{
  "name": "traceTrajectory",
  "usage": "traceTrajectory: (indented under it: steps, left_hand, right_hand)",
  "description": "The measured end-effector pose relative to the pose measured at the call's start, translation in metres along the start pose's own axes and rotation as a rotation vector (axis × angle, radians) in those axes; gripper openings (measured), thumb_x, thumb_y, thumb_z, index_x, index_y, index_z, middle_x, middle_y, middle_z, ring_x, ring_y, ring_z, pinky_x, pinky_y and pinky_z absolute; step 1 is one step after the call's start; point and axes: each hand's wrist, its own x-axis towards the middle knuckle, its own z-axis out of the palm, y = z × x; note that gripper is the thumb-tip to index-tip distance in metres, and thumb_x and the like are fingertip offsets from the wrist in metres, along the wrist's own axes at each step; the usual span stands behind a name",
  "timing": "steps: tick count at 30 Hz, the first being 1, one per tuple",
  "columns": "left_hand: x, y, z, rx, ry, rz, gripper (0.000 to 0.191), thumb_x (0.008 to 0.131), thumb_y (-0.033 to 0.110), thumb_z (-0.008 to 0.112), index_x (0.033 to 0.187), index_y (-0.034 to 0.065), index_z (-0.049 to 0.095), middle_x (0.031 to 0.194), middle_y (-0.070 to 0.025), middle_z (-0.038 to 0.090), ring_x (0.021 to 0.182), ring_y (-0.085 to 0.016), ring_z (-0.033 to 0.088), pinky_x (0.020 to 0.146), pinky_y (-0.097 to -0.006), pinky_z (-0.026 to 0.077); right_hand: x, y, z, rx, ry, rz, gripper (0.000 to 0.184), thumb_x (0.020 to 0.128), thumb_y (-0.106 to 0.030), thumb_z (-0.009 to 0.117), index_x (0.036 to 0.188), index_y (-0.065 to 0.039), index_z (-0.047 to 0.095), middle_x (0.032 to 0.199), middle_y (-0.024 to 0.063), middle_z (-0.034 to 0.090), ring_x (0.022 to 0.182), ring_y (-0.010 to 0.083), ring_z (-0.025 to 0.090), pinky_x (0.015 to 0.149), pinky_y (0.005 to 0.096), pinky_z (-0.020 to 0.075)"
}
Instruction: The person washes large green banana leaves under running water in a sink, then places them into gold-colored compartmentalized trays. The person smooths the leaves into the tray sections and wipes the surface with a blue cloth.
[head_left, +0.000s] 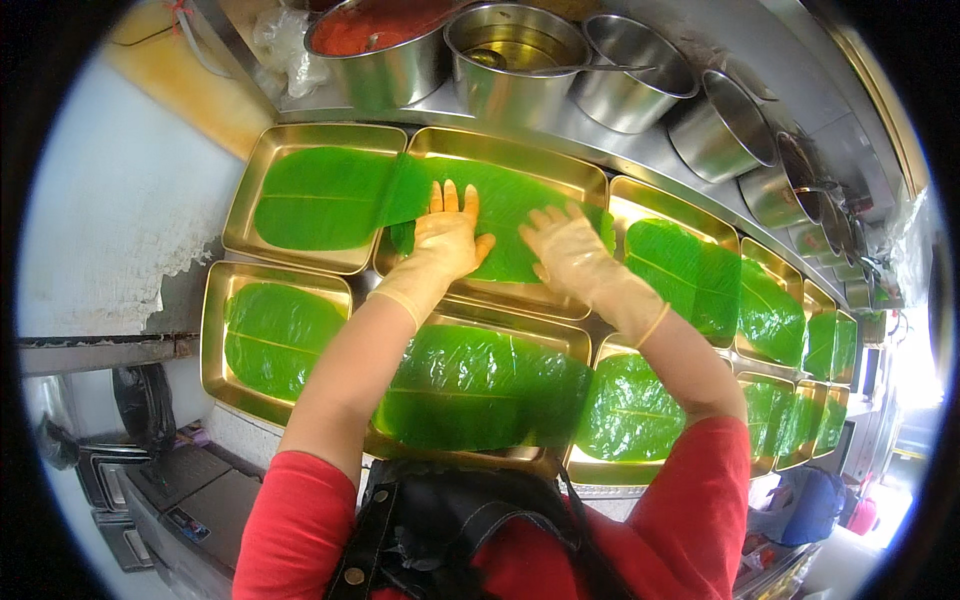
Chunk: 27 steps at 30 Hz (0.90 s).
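Observation:
Both my hands wear pale translucent gloves and lie over a green leaf, likely banana leaf (499, 206), in a gold-coloured metal tray (517, 148). My left hand (452, 232) rests flat on the leaf's left part, fingers apart, close to the overlapping end of a neighbouring leaf (322, 196). That leaf lies in the back-left tray (251, 176) and reaches over the rim between the two. Slightly blurred, my right hand (562, 247) spreads its fingers over the right part of the same leaf. Neither hand grips anything. Nearer my body, a glossy leaf (480, 386) lies in a front tray (574, 337).
Two rows of leaf-lined trays run to the right, including a front-left tray (214, 322). Behind them stand steel pots: one with red contents (375, 30), one with yellowish liquid and a ladle (517, 49), and several more. A worn white wall panel (127, 202) borders the left.

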Motion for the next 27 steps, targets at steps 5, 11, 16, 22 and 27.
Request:
traceTrajectory:
  steps: [5, 11, 16, 22, 27]
  left_hand:
    - [0.005, -0.012, -0.017, -0.149, -0.159, 0.006, 0.094, 0.084, 0.063, 0.063, 0.159, 0.0249, 0.020, 0.160, -0.0320, 0.012, 0.146, -0.048, 0.021, 0.115, -0.0461, 0.033]
    - [0.008, -0.020, -0.008, -0.187, -0.079, 0.075, 0.093, 0.085, 0.061, 0.064, 0.158, 0.0226, 0.023, 0.160, -0.0302, 0.013, 0.146, -0.048, 0.021, 0.118, -0.0450, 0.028]
    - [-0.023, -0.026, -0.026, -0.594, 0.087, 0.232, 0.069, 0.093, 0.040, 0.064, 0.150, 0.0074, 0.039, 0.153, -0.0271, 0.035, 0.146, -0.041, 0.028, 0.119, -0.0434, 0.026]
    - [-0.142, -0.084, -0.072, -0.728, 0.174, 0.216, 0.078, 0.084, 0.030, 0.075, 0.150, 0.0089, 0.039, 0.151, -0.0261, 0.039, 0.145, -0.042, 0.030, 0.119, -0.0453, 0.026]
    - [-0.234, -0.089, -0.059, -0.127, -0.096, 0.094, 0.116, 0.064, 0.029, 0.086, 0.158, 0.0139, 0.019, 0.157, -0.0251, 0.028, 0.148, -0.042, 0.021, 0.121, -0.0527, 0.020]
  right_hand:
    - [-0.007, -0.012, 0.015, 0.249, -0.277, 0.194, 0.082, 0.086, -0.035, 0.071, 0.151, -0.005, 0.033, 0.156, 0.0223, 0.034, 0.141, 0.0389, 0.038, 0.112, 0.0521, 0.0360]
    - [-0.008, -0.021, 0.009, 0.206, -0.263, 0.219, 0.082, 0.086, -0.037, 0.069, 0.152, -0.005, 0.031, 0.157, 0.0232, 0.030, 0.142, 0.0406, 0.036, 0.113, 0.0499, 0.0362]
    - [-0.019, -0.016, -0.007, 0.305, 0.127, 0.132, 0.063, 0.086, -0.027, 0.069, 0.139, -0.003, 0.048, 0.141, 0.0218, 0.052, 0.127, 0.0374, 0.053, 0.104, 0.0456, 0.0447]
    - [-0.055, -0.116, -0.034, 0.935, 0.115, -0.171, 0.042, 0.093, -0.029, 0.064, 0.130, -0.009, 0.060, 0.115, 0.0215, 0.068, 0.107, 0.0364, 0.066, 0.096, 0.0446, 0.0534]
    - [0.012, -0.189, -0.006, 1.021, -0.239, 0.114, 0.067, 0.087, -0.029, 0.069, 0.148, -0.019, 0.043, 0.104, 0.0175, 0.070, 0.096, 0.0343, 0.068, 0.088, 0.0422, 0.0552]
